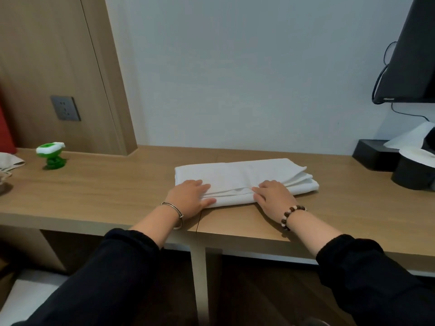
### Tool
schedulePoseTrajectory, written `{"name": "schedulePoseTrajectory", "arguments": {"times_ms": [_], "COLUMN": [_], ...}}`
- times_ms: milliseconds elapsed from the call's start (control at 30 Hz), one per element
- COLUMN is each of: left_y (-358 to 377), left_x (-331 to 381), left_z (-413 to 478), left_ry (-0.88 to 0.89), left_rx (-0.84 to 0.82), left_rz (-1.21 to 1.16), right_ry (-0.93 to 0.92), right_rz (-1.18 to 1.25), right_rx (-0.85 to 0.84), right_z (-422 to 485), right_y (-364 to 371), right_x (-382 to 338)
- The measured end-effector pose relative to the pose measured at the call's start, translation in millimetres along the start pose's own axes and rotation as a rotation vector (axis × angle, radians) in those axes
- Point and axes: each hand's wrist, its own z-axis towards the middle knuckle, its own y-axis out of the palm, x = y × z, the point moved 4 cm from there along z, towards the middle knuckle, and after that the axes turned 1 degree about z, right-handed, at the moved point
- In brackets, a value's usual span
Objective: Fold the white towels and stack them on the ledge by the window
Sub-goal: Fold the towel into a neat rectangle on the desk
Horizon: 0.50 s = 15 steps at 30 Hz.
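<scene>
A white towel (pixel 242 175), folded into a flat oblong of several layers, lies on the long wooden desk (pixel 113 187) near the wall. My left hand (pixel 190 196) rests flat on the towel's near left corner, fingers straight and thumb along its front edge. My right hand (pixel 273 196) lies palm down on the near edge right of the middle, fingers pointing left along a fold. Both forearms come out of black sleeves, with a metal bangle on the left wrist and a bead bracelet on the right.
A green and white plastic gadget (pixel 52 155) stands at the desk's left, beside pale cloth (pixel 9 161) at the frame edge. Black boxes (pixel 376 154) with white paper (pixel 414 140) sit at the right under a wall-mounted screen (pixel 409 57). A socket (pixel 66 108) is in the wood panel.
</scene>
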Motion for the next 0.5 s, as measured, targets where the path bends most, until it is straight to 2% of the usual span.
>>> {"name": "schedulePoseTrajectory", "arguments": {"times_ms": [233,367,500], "left_y": [-4,-2,-3], "left_x": [-11,-14,-15], "left_z": [3,6,13], "left_ry": [-0.077,-0.123,-0.147], "left_rx": [0.002,-0.005,-0.011], "left_rz": [-0.128,-0.152,-0.182], "right_ry": [0.133,0.061,0.020], "right_rz": [0.176,0.106,0.043], "right_rx": [0.065,-0.077,-0.095], "right_z": [15,33,45], "right_y": [-9,-12,-7], "right_x": [9,8,3]}}
